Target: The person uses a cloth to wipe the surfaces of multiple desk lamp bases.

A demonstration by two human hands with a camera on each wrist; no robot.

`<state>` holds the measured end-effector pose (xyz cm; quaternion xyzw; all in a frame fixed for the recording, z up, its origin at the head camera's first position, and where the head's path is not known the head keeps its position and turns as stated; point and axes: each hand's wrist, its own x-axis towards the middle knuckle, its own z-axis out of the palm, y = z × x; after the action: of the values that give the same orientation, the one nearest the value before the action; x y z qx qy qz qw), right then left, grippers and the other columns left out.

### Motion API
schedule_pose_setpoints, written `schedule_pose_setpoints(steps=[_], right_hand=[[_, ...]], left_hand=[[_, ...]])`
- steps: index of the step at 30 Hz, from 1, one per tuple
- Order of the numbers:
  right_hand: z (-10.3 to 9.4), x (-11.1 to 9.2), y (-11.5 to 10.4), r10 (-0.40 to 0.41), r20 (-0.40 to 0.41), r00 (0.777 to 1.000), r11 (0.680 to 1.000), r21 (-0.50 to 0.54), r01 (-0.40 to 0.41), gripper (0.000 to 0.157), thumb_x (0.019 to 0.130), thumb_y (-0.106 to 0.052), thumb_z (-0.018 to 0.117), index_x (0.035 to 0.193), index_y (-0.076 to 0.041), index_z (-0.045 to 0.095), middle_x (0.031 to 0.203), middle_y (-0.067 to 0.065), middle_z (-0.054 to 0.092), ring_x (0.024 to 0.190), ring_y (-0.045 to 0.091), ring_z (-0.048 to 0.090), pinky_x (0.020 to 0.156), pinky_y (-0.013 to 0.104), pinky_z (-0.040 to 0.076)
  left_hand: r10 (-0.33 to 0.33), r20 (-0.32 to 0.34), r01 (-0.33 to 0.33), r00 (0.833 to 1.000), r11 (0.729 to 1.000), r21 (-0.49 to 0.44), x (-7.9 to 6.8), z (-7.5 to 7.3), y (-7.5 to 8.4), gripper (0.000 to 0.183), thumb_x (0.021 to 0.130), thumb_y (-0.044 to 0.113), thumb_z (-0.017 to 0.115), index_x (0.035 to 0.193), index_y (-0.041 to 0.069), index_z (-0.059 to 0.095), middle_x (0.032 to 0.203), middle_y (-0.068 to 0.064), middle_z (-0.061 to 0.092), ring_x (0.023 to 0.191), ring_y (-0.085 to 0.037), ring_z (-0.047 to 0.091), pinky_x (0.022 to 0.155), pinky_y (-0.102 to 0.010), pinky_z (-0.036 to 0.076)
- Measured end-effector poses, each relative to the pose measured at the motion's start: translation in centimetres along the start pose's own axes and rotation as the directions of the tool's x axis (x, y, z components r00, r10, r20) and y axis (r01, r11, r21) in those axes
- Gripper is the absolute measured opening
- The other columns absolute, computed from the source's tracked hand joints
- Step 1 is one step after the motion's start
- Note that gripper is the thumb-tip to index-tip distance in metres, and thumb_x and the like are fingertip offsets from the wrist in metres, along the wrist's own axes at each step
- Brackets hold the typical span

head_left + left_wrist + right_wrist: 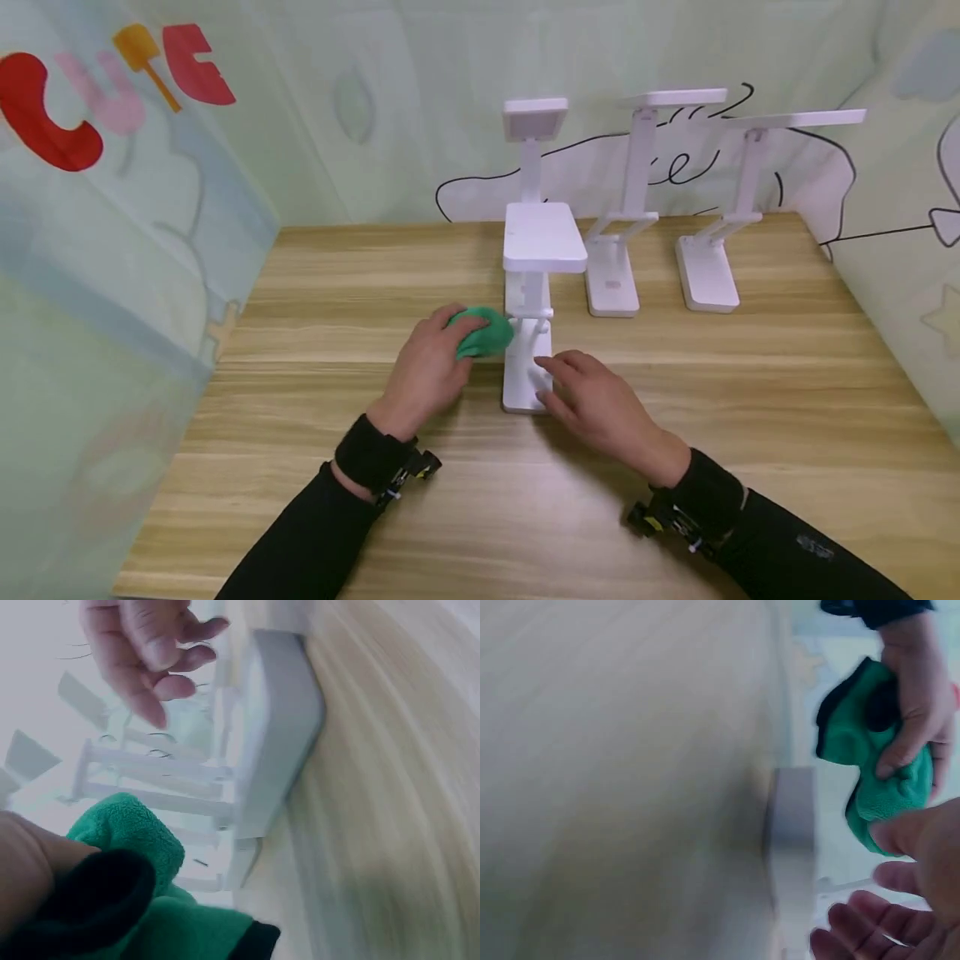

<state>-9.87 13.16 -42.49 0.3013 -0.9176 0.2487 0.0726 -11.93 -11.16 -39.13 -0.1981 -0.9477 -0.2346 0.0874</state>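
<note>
A green cloth (486, 332) with dark edging is bunched in my left hand (429, 367), whose thumb and fingers grip it. It is beside the stem of the nearest white desk lamp (528, 375), left of the lamp's base. My right hand (600, 404) is at the right side of that base, fingers loosely spread, holding nothing; whether the fingertips touch the base I cannot tell. In the left wrist view the cloth (127, 832) hides part of the lamp. From the right wrist the cloth (889, 780) hangs in folds under the left hand.
Behind the nearest lamp stands another white lamp (536, 121) in line with it. Two more lamps, one (613, 279) in the middle and one (707, 275) farther right, stand near the back edge of the wooden table (360, 283). A printed curtain (337, 108) surrounds the table's back and sides.
</note>
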Motion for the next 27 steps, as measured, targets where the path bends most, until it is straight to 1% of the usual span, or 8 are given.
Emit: schedule_pose_setpoints(steps=[2, 5, 8, 11, 16, 21, 24, 27], right_hand=[[0.5, -0.1, 0.5, -0.022, 0.038, 0.999, 0.994, -0.11, 0.026, 0.058, 0.087, -0.037, 0.07, 0.132, -0.004, 0.056, 0.122, 0.014, 0.06, 0.103, 0.028, 0.057, 0.082, 0.044, 0.052], [1.0, 0.0, 0.9, -0.058, 0.076, 0.995, 0.984, -0.163, 0.069, 0.073, 0.082, -0.046, 0.073, 0.136, -0.002, 0.051, 0.133, 0.016, 0.056, 0.101, 0.03, 0.054, 0.084, 0.042, 0.05], [1.2, 0.2, 1.1, -0.103, 0.08, 0.992, 0.976, -0.183, 0.116, 0.076, 0.079, -0.048, 0.075, 0.134, -0.001, 0.053, 0.135, 0.015, 0.056, 0.093, 0.027, 0.054, 0.081, 0.039, 0.047], [1.2, 0.3, 1.3, -0.132, 0.079, 0.988, 0.97, -0.196, 0.145, 0.07, 0.078, -0.046, 0.077, 0.129, -0.001, 0.058, 0.129, 0.012, 0.061, 0.089, 0.025, 0.055, 0.08, 0.038, 0.047], [1.1, 0.2, 1.4, -0.13, 0.082, 0.988, 0.966, -0.213, 0.145, 0.068, 0.077, -0.047, 0.077, 0.127, -0.003, 0.06, 0.121, 0.007, 0.064, 0.086, 0.023, 0.055, 0.074, 0.037, 0.049], [1.1, 0.2, 1.4, -0.117, 0.088, 0.989, 0.966, -0.22, 0.134, 0.073, 0.078, -0.049, 0.076, 0.133, -0.005, 0.057, 0.131, 0.008, 0.061, 0.089, 0.023, 0.056, 0.073, 0.037, 0.05], [1.1, 0.2, 1.3, -0.11, 0.094, 0.99, 0.965, -0.228, 0.129, 0.075, 0.078, -0.05, 0.075, 0.133, -0.002, 0.057, 0.134, 0.011, 0.06, 0.092, 0.025, 0.057, 0.074, 0.037, 0.051], [1.0, 0.2, 1.3, -0.094, 0.102, 0.99, 0.965, -0.234, 0.116, 0.073, 0.078, -0.05, 0.075, 0.13, -0.001, 0.059, 0.133, 0.013, 0.06, 0.094, 0.026, 0.057, 0.075, 0.037, 0.052]], left_hand=[[0.077, 0.047, -0.081, 0.996, 0.993, 0.085, 0.5, 0.5, 0.1, 0.048, 0.08, 0.004, 0.064, 0.127, 0.017, 0.062, 0.137, -0.012, 0.052, 0.115, -0.029, 0.053, 0.093, -0.043, 0.048], [0.147, 0.106, -0.161, 0.983, 0.978, 0.134, 1.2, 1.4, 0.8, 0.046, 0.082, 0.011, 0.066, 0.127, 0.017, 0.063, 0.136, -0.014, 0.054, 0.111, -0.029, 0.055, 0.09, -0.04, 0.05], [0.18, 0.13, -0.199, 0.975, 0.966, 0.162, 1.7, 2.2, 1.5, 0.042, 0.084, 0.02, 0.068, 0.126, 0.016, 0.064, 0.132, -0.015, 0.057, 0.106, -0.03, 0.057, 0.082, -0.038, 0.054], [0.181, 0.162, -0.212, 0.97, 0.957, 0.199, 2.3, 2.7, 2.0, 0.039, 0.086, 0.027, 0.068, 0.124, 0.017, 0.065, 0.126, -0.013, 0.06, 0.096, -0.027, 0.058, 0.07, -0.035, 0.056], [0.149, 0.206, -0.195, 0.967, 0.954, 0.228, 3.0, 3.2, 2.2, 0.029, 0.088, 0.031, 0.067, 0.115, 0.018, 0.07, 0.107, -0.006, 0.064, 0.08, -0.019, 0.054, 0.059, -0.03, 0.053], [0.112, 0.207, -0.155, 0.972, 0.967, 0.202, 2.6, 3.1, 2.1, 0.018, 0.09, 0.027, 0.067, 0.1, 0.014, 0.07, 0.084, -0.002, 0.058, 0.069, -0.014, 0.052, 0.051, -0.025, 0.045], [0.052, 0.213, -0.09, 0.976, 0.98, 0.175, 2.3, 2.9, 2.1, 0.016, 0.09, 0.025, 0.065, 0.095, 0.011, 0.069, 0.081, -0.002, 0.057, 0.067, -0.014, 0.052, 0.049, -0.025, 0.044], [-0.048, 0.232, 0.009, 0.972, 0.986, 0.165, 2.4, 2.8, 1.6, 0.016, 0.089, 0.024, 0.065, 0.088, 0.009, 0.068, 0.08, -0.003, 0.059, 0.067, -0.014, 0.053, 0.049, -0.028, 0.046]])
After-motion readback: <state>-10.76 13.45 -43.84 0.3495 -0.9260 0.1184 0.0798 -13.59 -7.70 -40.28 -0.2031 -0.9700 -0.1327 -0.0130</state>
